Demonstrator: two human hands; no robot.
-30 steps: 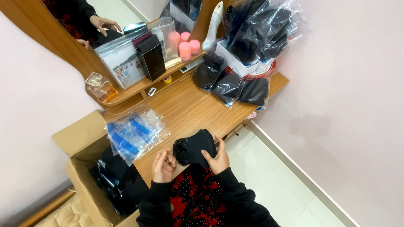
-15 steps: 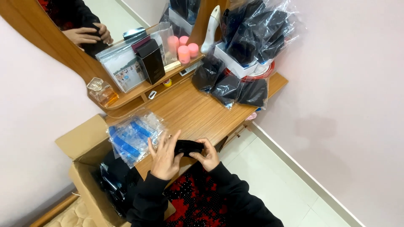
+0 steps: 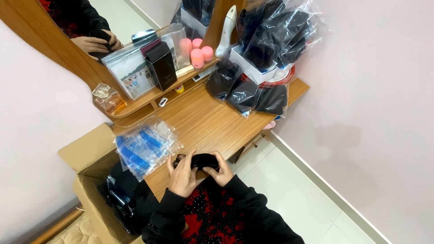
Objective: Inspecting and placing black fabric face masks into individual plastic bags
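Head view: my left hand [image 3: 182,175] and right hand [image 3: 220,171] both pinch a small folded black fabric bundle [image 3: 203,160] at the near edge of the wooden counter [image 3: 203,122]. Risks as I judge them: it overhangs, so a slack pinch drops it in my lap; my left elbow could nudge the clear bags of blue items [image 3: 144,147] into the open cardboard box [image 3: 97,185].

Both hands [image 3: 199,174] fold black cloth [image 3: 203,160] on desk [image 3: 208,122].

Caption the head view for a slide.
Both hands, left hand and right hand, press a black folded item on a wooden table.
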